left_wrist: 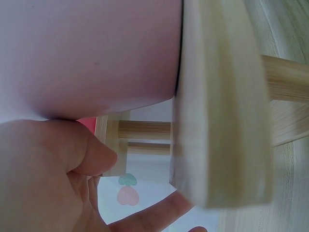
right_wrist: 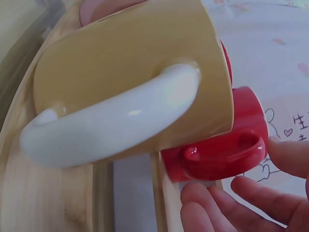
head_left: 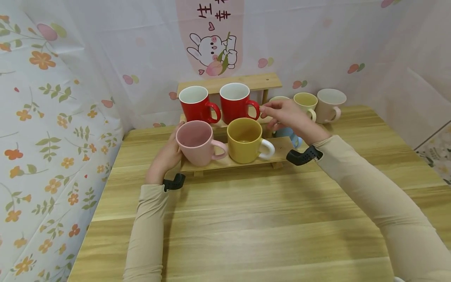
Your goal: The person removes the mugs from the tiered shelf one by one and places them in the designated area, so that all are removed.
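Left hand and right hand stand apart at a tiered light-wood rack.
The left rests against a pink ceramic mug, fingers extended; the right, fingers parted, is at the handle of a red, white-lined mug, contact unclear. The right hand partly hides a light-blue handled cup. Writing on the pink wall panel reads "生" and "幸", its top cut off.
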A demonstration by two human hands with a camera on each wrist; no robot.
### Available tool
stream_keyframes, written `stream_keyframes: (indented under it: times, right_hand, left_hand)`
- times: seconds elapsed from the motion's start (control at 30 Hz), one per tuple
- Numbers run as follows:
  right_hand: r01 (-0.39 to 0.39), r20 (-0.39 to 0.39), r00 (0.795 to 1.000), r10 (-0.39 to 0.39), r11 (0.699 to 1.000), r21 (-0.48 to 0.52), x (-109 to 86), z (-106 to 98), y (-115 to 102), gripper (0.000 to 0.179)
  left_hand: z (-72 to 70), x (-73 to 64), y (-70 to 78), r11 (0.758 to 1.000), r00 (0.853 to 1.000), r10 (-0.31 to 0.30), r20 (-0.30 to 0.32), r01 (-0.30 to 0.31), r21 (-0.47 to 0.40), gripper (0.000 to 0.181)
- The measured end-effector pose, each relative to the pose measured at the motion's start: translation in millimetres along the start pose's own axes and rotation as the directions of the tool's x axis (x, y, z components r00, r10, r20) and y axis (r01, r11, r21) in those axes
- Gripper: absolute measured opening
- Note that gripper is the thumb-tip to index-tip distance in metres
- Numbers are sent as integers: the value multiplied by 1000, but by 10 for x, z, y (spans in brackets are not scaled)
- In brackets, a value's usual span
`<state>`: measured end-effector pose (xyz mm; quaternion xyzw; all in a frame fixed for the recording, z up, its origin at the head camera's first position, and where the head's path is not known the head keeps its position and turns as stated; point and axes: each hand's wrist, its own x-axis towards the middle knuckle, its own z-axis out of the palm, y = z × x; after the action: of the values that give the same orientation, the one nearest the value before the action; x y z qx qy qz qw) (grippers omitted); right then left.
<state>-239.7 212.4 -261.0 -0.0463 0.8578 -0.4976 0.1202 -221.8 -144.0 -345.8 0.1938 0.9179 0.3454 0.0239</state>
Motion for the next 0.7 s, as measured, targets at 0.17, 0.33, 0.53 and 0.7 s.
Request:
stream_keyframes:
  times: [0.17,0.33,0.53,0.7]
  right_hand:
    - [7,30,1000,-8,1000,13,58,1,-34,50]
    - [6,55,998,-6,1000,6,109,3,-79,48]
    - [-9,78,997,8,1000,9,158,4,-129,43]
    - [-27,89,996,26,1000,11,195,3,-158,40]
  left_hand:
    - [-9,-3,10,1000,1000,-6,6,6,15,53]
    - [-14,-12,15,1000,1000,-8,6,8,18,51]
    - [-13,-16,15,999,1000,-13,9,13,30,50]
    - [-11,-10,14,999,1000,-5,17,4,42,51]
